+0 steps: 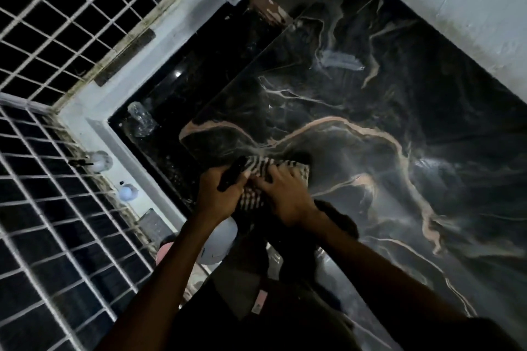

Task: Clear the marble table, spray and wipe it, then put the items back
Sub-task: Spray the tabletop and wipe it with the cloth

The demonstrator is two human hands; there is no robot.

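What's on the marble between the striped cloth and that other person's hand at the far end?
Nothing: the head view shows bare marble table between striped cloth and other person's hand.

The bench has a dark marble top veined in pale tan and white, running from near to far right. A black-and-white striped cloth lies bunched at its near left corner, partly over the edge.
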